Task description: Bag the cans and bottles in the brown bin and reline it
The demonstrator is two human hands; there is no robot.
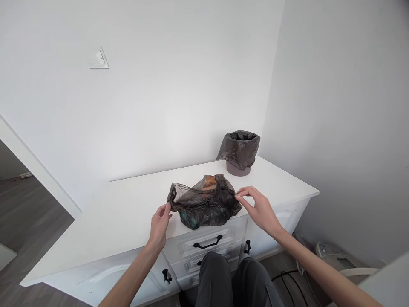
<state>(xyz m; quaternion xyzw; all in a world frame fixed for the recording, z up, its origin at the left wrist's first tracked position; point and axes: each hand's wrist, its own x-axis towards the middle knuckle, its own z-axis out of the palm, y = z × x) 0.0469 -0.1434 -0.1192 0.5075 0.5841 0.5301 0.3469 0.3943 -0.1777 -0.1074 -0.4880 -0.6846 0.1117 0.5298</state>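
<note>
A thin black garbage bag (207, 209) rests on the white dresser top near its front edge. Through the film I make out something orange and something green inside; what they are I cannot tell. My left hand (159, 224) pinches the bag's left end, where the film is stretched and see-through. At the opposite end, my right hand (257, 209) grips the bag's edge between thumb and fingers. Behind it stands a small brownish trash bin (238, 169), upright, with a dark liner (239, 153) folded over its rim.
The white dresser (137, 204) has black handles on its drawers and doors. Walls close it in at the back and right. A light switch (99, 59) is on the back wall. On the floor at right lie a black cable (289, 275) and a grey appliance (332, 256).
</note>
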